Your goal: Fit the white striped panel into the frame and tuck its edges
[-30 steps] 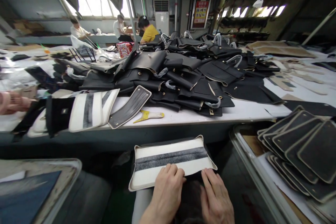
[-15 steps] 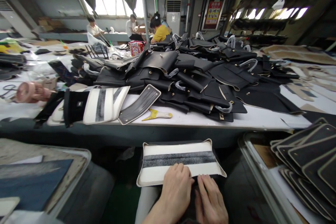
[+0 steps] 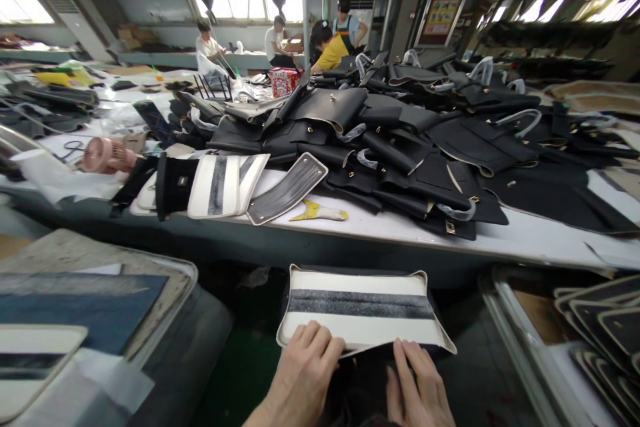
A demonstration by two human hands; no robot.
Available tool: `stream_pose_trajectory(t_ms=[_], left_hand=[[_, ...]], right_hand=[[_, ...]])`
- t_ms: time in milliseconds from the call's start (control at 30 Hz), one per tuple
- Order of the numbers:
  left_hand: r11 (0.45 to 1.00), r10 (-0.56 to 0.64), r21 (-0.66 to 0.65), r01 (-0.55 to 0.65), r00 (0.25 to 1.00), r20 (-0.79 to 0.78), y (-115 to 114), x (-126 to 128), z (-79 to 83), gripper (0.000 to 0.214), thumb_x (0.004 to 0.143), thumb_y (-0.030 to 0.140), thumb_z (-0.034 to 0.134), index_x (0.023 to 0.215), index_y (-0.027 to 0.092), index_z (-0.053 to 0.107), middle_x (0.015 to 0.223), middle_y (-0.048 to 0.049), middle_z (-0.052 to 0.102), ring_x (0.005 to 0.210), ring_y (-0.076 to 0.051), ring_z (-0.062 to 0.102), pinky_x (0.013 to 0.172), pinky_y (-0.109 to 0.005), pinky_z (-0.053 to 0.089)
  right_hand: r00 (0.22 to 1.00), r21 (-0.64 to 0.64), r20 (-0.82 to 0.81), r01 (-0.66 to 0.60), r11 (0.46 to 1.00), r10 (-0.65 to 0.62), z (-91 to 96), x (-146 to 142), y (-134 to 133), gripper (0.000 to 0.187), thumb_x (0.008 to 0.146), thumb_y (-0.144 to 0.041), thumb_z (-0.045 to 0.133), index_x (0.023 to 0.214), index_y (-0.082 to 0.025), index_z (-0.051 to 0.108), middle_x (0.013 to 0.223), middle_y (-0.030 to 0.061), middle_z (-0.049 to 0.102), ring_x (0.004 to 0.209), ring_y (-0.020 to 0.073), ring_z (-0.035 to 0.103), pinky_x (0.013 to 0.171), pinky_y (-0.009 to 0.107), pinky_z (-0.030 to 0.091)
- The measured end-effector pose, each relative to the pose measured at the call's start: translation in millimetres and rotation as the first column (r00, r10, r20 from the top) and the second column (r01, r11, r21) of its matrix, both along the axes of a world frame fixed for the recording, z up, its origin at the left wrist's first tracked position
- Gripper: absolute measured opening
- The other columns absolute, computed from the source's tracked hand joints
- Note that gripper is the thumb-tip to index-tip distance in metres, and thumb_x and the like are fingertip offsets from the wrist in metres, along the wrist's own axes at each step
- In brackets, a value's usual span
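A white bag panel (image 3: 367, 331) with a dark grey stripe along its middle lies in front of me, its edges turned up at the corners. Black material (image 3: 367, 367) hangs along its near edge. My left hand (image 3: 306, 367) has curled fingers closed on the near edge, left of the middle. At the right part of that same edge, my right hand (image 3: 421, 380) pinches the rim, fingers on top and thumb below. What lies under the panel is mostly hidden.
Black leather bag pieces (image 3: 345, 140) are heaped on the long table, beside a yellow-and-white tool (image 3: 320, 212), striped panels (image 3: 219, 187) and a pink fan (image 3: 109, 155). Bins stand left (image 3: 193, 273) and right (image 3: 535, 353), the right one holding stacked dark panels (image 3: 607, 327). Several people work behind.
My left hand has slid left along the near edge, so the hands are farther apart. The view has turned left, and a person in an apron now shows at the back.
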State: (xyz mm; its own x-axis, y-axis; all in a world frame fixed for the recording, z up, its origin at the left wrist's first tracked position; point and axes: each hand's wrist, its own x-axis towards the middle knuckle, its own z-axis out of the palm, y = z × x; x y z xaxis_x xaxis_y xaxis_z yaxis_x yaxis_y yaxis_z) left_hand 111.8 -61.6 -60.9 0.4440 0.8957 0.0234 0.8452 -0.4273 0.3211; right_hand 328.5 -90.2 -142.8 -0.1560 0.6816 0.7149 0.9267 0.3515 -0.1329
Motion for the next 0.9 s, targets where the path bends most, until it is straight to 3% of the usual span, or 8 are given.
stream_pose_trajectory(t_ms=[133, 367, 533, 700, 900], left_hand=[[1.0, 0.0, 0.015, 0.001, 0.999, -0.048, -4, -1, -3.7, 0.015, 0.088, 0.01, 0.05, 0.095, 0.021, 0.058, 0.09, -0.0053, 0.057, 0.083, -0.025, 0.047, 0.074, -0.041, 0.038], [0.987, 0.073, -0.147, -0.06, 0.994, 0.082, 9, -4, 6.6, 0.011, 0.091, 0.015, 0.053, 0.092, 0.023, 0.06, 0.093, -0.0037, 0.058, 0.088, -0.023, 0.051, 0.074, -0.037, 0.037], [0.992, 0.082, -0.099, -0.073, 0.992, 0.091, 12, 2, 9.0, 0.018, 0.097, 0.023, 0.045, 0.087, 0.021, 0.06, 0.09, -0.0029, 0.061, 0.085, -0.023, 0.053, 0.077, -0.042, 0.033], [0.987, 0.157, -0.047, -0.154, 0.986, 0.065, 13, 13, 9.9, 0.027, 0.098, 0.019, 0.039, 0.079, 0.02, 0.058, 0.085, -0.0042, 0.063, 0.081, -0.024, 0.054, 0.075, -0.043, 0.03], [0.973, 0.231, -0.041, -0.228, 0.961, 0.149, 13, 18, 3.8, 0.02, 0.094, 0.02, 0.049, 0.076, 0.019, 0.057, 0.081, -0.0041, 0.062, 0.079, -0.023, 0.055, 0.076, -0.042, 0.031]], right_hand=[[1.0, -0.003, -0.009, 0.0, 1.0, 0.0, 7.3, -3, -1, 0.053, 0.091, -0.017, 0.055, 0.143, -0.015, 0.047, 0.122, 0.0129, 0.064, 0.112, 0.0306, 0.06, 0.094, 0.045, 0.048], [0.999, -0.028, -0.035, -0.024, 0.999, 0.023, 5.8, 0, -2, 0.052, 0.09, -0.015, 0.057, 0.142, -0.014, 0.049, 0.125, 0.013, 0.062, 0.115, 0.0305, 0.059, 0.095, 0.045, 0.048], [0.993, -0.022, -0.029, -0.117, 0.993, 0.117, -0.2, 2, 0, 0.051, 0.089, -0.014, 0.058, 0.14, -0.013, 0.05, 0.131, 0.0133, 0.058, 0.118, 0.0303, 0.057, 0.099, 0.046, 0.046], [0.986, -0.016, -0.005, -0.164, 0.986, 0.164, 0.0, -11, 2, 0.052, 0.09, -0.012, 0.054, 0.141, -0.007, 0.047, 0.126, 0.0147, 0.061, 0.118, 0.0294, 0.056, 0.1, 0.046, 0.045], [0.97, -0.002, 0.051, -0.236, 0.972, 0.236, 0.0, -31, 6, 0.05, 0.092, -0.012, 0.049, 0.141, -0.004, 0.045, 0.124, 0.016, 0.062, 0.118, 0.0286, 0.056, 0.099, 0.045, 0.045]])
